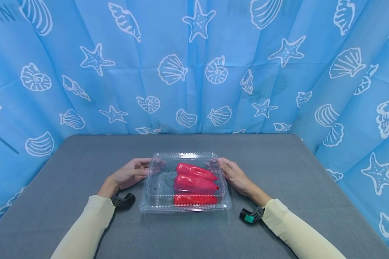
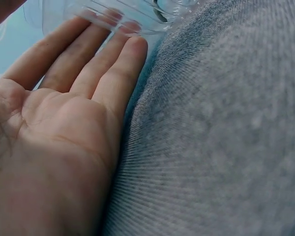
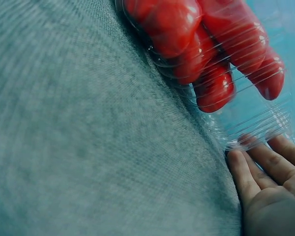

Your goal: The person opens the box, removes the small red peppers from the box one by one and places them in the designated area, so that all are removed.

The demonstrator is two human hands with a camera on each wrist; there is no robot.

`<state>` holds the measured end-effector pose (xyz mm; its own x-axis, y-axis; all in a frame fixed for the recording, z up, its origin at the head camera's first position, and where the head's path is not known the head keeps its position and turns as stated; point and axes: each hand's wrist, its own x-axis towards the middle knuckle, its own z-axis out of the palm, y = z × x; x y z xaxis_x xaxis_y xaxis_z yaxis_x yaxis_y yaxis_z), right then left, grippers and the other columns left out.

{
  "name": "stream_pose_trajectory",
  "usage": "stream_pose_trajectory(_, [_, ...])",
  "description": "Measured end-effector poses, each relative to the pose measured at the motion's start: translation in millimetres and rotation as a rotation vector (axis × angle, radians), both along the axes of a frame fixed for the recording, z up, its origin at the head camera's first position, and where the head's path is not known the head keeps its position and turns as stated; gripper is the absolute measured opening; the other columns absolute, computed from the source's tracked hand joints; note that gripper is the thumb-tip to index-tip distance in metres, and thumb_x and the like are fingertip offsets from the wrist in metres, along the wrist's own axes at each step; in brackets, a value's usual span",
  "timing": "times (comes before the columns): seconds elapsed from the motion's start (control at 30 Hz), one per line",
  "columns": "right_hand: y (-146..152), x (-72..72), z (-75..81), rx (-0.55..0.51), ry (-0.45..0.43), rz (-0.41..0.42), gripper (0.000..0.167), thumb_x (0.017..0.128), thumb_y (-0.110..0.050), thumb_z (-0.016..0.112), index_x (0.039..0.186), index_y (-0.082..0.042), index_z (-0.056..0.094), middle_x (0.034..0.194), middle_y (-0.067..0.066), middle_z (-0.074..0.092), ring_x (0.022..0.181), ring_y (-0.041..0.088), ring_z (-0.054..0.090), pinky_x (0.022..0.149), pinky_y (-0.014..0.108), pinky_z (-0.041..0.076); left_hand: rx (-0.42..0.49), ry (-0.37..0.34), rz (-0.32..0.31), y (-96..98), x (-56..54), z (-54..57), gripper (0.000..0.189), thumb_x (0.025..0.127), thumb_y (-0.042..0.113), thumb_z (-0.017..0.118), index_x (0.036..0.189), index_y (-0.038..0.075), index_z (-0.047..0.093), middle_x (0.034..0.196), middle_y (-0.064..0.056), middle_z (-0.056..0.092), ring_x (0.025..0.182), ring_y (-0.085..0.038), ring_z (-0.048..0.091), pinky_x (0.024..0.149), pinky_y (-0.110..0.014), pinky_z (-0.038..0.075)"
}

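A clear plastic container [image 1: 159, 198] rests on the grey table, its ridged lid over several red peppers [image 1: 196, 183]. The peppers lie side by side toward the right half, with dark stems pointing left. At the container's left side is my left hand [image 1: 133, 173], its fingers stretched out and their tips at the clear wall [image 2: 132, 22]. My right hand [image 1: 236, 176] is at the far right corner, with its fingers reaching along the wall. Through the plastic in the right wrist view, red peppers [image 3: 167, 29] show close to that hand's fingertips [image 3: 238, 160].
A grey cloth covers the table [image 1: 194, 237], whose far edge meets a blue curtain [image 1: 201, 97] printed with white shells and starfish. The curtain also hangs along both sides. Each wrist wears a black strap [image 1: 123, 201].
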<state>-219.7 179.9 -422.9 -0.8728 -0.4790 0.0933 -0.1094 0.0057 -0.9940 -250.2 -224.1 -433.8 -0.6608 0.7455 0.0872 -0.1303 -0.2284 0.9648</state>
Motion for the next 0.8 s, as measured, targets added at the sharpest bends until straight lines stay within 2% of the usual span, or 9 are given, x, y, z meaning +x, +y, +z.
stream_pose_trajectory(0.27, [0.3, -0.9, -1.1, -0.064, -0.013, 0.022, 0.061, 0.112, -0.031, 0.034, 0.145, 0.02, 0.032, 0.144, 0.042, 0.041, 0.132, 0.043, 0.051, 0.108, 0.036, 0.046, 0.041, 0.014, 0.043, 0.1, 0.7, 1.2, 0.05, 0.101, -0.005, 0.05, 0.15, -0.003, 0.044, 0.15, -0.015, 0.052, 0.139, -0.026, 0.048, 0.113, -0.038, 0.042])
stream_pose_trajectory(0.4, [0.2, 0.2, -0.4, -0.107, -0.034, 0.03, 0.06, 0.111, -0.027, 0.038, 0.146, 0.02, 0.029, 0.145, 0.043, 0.038, 0.125, 0.025, 0.06, 0.109, 0.034, 0.045, 0.074, 0.019, 0.07, 0.0, 1.0, 0.2, 0.049, 0.101, -0.006, 0.048, 0.149, -0.003, 0.044, 0.149, -0.014, 0.053, 0.138, -0.025, 0.049, 0.112, -0.039, 0.042])
stream_pose_trajectory(0.47, [0.1, 0.4, -0.1, -0.119, -0.047, 0.028, 0.059, 0.11, -0.024, 0.039, 0.148, 0.02, 0.026, 0.147, 0.043, 0.036, 0.121, 0.016, 0.062, 0.109, 0.031, 0.046, 0.082, 0.017, 0.102, -0.2, 1.0, -0.4, 0.048, 0.1, -0.005, 0.049, 0.148, -0.002, 0.047, 0.146, -0.012, 0.056, 0.135, -0.025, 0.053, 0.111, -0.039, 0.044])
stream_pose_trajectory(0.53, [0.4, 0.4, 0.4, -0.12, -0.063, 0.015, 0.06, 0.11, -0.023, 0.04, 0.149, 0.019, 0.025, 0.149, 0.042, 0.034, 0.12, 0.012, 0.061, 0.107, 0.027, 0.047, 0.091, 0.015, 0.138, -0.3, 1.3, -0.5, 0.048, 0.099, -0.006, 0.05, 0.147, -0.003, 0.048, 0.143, -0.011, 0.059, 0.131, -0.024, 0.056, 0.109, -0.037, 0.046])
stream_pose_trajectory(0.63, [1.7, -0.4, 0.9, -0.103, -0.08, 0.002, 0.062, 0.109, -0.023, 0.042, 0.153, 0.016, 0.021, 0.152, 0.039, 0.031, 0.127, 0.017, 0.056, 0.105, 0.025, 0.048, 0.101, 0.022, 0.182, -0.7, 1.0, -0.7, 0.049, 0.098, -0.008, 0.049, 0.147, -0.007, 0.045, 0.142, -0.013, 0.06, 0.129, -0.024, 0.057, 0.108, -0.036, 0.046])
stream_pose_trajectory(0.7, [2.6, -0.9, 1.8, -0.077, -0.078, -0.013, 0.063, 0.108, -0.024, 0.044, 0.154, 0.013, 0.021, 0.155, 0.035, 0.029, 0.135, 0.027, 0.049, 0.106, 0.026, 0.047, 0.089, 0.031, 0.219, -0.5, 0.9, 0.0, 0.05, 0.097, -0.009, 0.048, 0.147, -0.01, 0.043, 0.141, -0.013, 0.06, 0.128, -0.024, 0.058, 0.108, -0.035, 0.047])
stream_pose_trajectory(0.8, [3.7, -2.2, 2.7, -0.017, -0.016, -0.044, 0.062, 0.106, -0.023, 0.046, 0.154, 0.01, 0.025, 0.157, 0.031, 0.031, 0.142, 0.039, 0.039, 0.107, 0.026, 0.046, 0.086, 0.044, 0.249, 0.0, -0.6, 0.2, 0.05, 0.097, -0.012, 0.044, 0.147, -0.011, 0.04, 0.142, -0.013, 0.059, 0.13, -0.024, 0.057, 0.108, -0.036, 0.047])
